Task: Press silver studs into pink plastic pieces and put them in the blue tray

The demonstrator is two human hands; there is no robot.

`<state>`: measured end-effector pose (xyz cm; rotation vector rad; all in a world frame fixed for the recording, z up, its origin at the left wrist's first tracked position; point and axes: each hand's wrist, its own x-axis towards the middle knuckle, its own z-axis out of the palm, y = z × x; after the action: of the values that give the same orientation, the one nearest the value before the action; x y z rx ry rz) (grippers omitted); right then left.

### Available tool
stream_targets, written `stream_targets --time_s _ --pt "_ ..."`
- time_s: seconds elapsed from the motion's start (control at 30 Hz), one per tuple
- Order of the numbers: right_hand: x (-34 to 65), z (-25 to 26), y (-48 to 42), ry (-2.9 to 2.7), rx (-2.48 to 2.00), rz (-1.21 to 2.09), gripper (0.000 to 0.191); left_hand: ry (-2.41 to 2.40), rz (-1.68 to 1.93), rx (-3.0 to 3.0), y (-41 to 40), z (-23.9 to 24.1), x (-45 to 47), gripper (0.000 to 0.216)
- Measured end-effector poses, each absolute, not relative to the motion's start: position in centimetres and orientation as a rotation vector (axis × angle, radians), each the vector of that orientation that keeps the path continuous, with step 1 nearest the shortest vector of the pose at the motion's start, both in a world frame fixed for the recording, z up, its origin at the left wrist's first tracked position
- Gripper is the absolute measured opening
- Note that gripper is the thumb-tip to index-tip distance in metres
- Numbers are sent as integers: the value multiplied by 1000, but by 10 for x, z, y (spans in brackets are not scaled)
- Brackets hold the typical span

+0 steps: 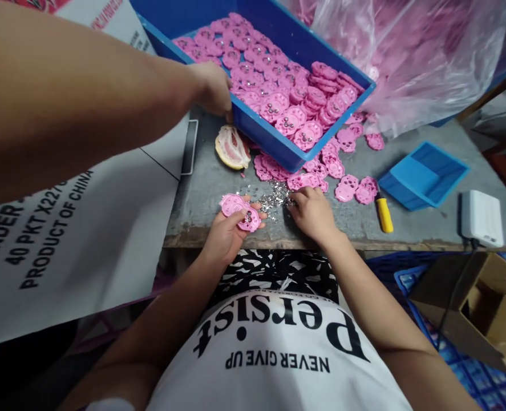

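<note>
Left hand [225,233], partly closed: pink pieces [250,219] pinned under thumb, across fingers | Right hand [315,214], fingers curled down beside small metal parts [273,197]; underside hidden, hold cannot be told | Beyond: blue tray [274,132], another person's hand [213,87] at its side, that person's forearm [85,97] cut off at left

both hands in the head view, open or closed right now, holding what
Left hand: closed, holding pink plastic.
Right hand: curled beside the small metal parts; whether it grips any cannot be told.
</note>
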<state>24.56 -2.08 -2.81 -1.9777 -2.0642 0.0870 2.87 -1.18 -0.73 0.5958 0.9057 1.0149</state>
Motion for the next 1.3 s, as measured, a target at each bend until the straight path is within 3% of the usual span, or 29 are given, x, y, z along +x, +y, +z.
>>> stream_targets --time_s 0.3,0.5,0.63,0.8,1.3 --pt "246 -33 -11 -2041 -1965 142 22 873 991 546 -14 -8 28 44" --pt "258 -39 -14 -1327 -1700 700 4 830 934 575 -13 -13 38 42" --pt "253 -29 -22 -948 -1428 1092 23 812 856 618 -15 -11 50 40" --pt "245 -13 -34 -768 -1242 1291 35 804 839 649 -18 -8 57 37" --pt "236 -7 -48 -620 -983 1451 29 836 826 704 -24 -5 70 37"
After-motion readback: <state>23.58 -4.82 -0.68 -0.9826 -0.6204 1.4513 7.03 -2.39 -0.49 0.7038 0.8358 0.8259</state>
